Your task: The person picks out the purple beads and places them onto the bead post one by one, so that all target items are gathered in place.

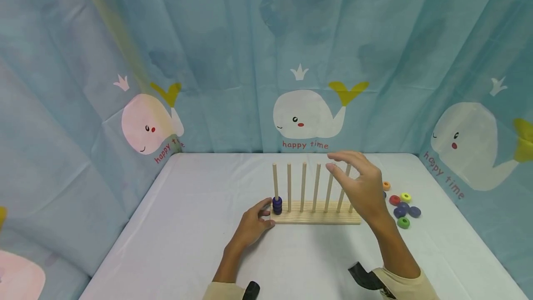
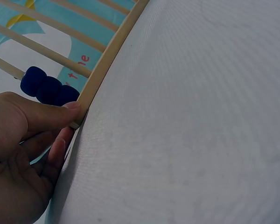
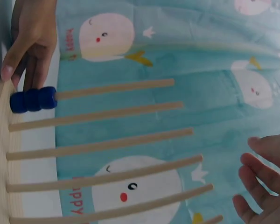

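A pale wooden peg board (image 1: 315, 218) with a row of upright pegs stands on the white table. Three dark blue beads (image 1: 276, 206) are stacked on its leftmost peg. My left hand (image 1: 252, 224) holds the board's left end; in the left wrist view the thumb (image 2: 60, 114) presses on the base edge and the fingers curl against it. Above the pegs at the right end hovers my right hand (image 1: 363, 188), thumb and fingers apart. Nothing shows between them in the right wrist view, where the fingers (image 3: 259, 175) are away from the peg tips.
Right of the board lie several loose beads: an orange bead (image 1: 386, 185), a yellow bead (image 1: 405, 197), a red bead (image 1: 394, 200), a green bead (image 1: 403, 222) and some blue ones. A blue whale-print curtain (image 1: 225, 105) surrounds the table (image 1: 187, 235) at the back and sides.
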